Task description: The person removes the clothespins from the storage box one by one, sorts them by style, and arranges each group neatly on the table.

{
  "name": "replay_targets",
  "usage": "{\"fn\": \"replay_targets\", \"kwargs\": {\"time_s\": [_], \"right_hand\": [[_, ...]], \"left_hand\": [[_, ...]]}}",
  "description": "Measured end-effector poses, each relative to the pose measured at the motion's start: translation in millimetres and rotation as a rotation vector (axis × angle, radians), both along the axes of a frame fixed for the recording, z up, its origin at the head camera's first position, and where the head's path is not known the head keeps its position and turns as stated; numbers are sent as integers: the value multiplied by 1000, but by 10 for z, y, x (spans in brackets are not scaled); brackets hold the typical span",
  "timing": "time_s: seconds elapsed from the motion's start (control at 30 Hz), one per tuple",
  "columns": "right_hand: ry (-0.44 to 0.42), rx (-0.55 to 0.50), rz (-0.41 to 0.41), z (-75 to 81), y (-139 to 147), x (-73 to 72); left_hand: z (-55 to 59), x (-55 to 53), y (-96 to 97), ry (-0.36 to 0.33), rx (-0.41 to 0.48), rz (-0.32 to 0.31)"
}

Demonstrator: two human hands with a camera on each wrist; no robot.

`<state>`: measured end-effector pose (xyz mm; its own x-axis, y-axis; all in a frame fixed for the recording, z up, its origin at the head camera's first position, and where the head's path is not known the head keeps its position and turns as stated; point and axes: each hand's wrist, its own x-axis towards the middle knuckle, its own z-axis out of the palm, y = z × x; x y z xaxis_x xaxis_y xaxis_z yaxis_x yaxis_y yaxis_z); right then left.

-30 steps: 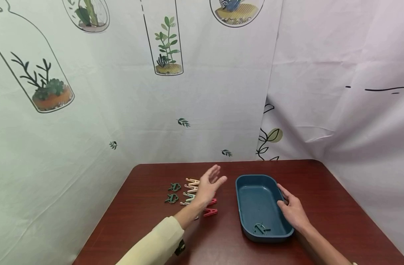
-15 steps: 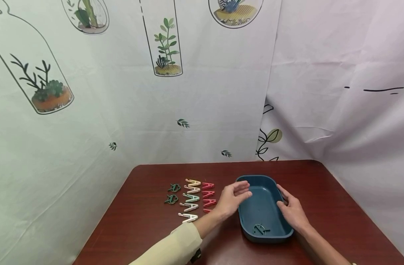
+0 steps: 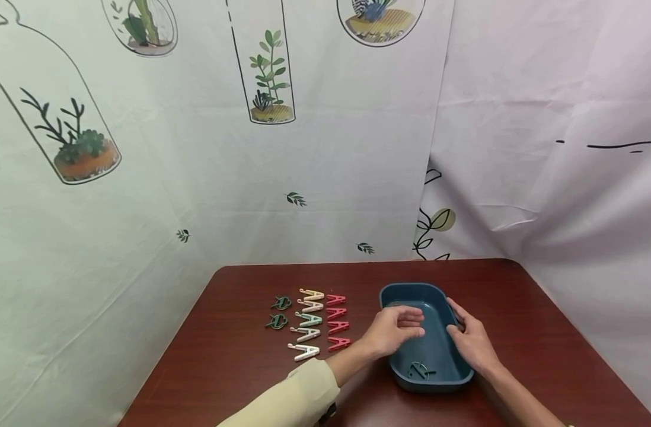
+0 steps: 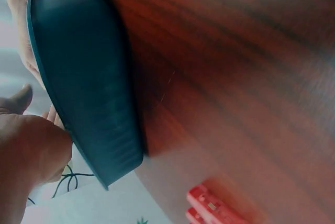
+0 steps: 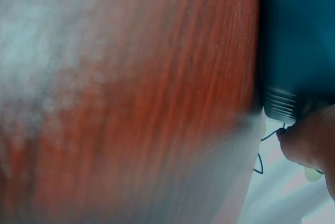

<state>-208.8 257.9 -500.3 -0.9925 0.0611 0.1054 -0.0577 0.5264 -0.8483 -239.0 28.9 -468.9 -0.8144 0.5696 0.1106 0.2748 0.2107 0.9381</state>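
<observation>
A dark blue rectangular tray (image 3: 429, 388) stands on the right part of the table. My right hand (image 3: 475, 343) grips its right rim, thumb on the inner side and fingers outside. Over the tray's left rim reaches my left hand (image 3: 393, 330), its fingers fairly straight and the thumb apart; I see nothing held in it. A green round clip (image 3: 420, 371) lies at the tray's near end. The left wrist view shows the tray's outer wall (image 4: 89, 72) beside my left hand (image 4: 31, 145). In the right wrist view, part of my right hand (image 5: 314, 140) touches the tray (image 5: 306, 30).
Left of the tray, red clothespins (image 3: 338, 327) form one column on the brown table (image 3: 240, 367). Next to them runs a column of pale clothespins (image 3: 304, 334) in yellow, green and white. Two green round clips (image 3: 277, 321) lie farther left. A printed white cloth (image 3: 325, 160) hangs behind.
My left hand has moved right, from above the clothespins to over the tray, uncovering the red clothespins. The right hand and the tray have stayed in place.
</observation>
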Motion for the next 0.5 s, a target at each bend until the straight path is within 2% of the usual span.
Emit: {"fn": "replay_targets", "kwargs": {"time_s": [0.17, 0.5], "right_hand": [[10, 2, 10, -12, 19, 6], [52, 13, 28, -37, 31, 7]], "left_hand": [[35, -46, 53, 60, -135, -83], [110, -119, 149, 38, -310, -236]]}}
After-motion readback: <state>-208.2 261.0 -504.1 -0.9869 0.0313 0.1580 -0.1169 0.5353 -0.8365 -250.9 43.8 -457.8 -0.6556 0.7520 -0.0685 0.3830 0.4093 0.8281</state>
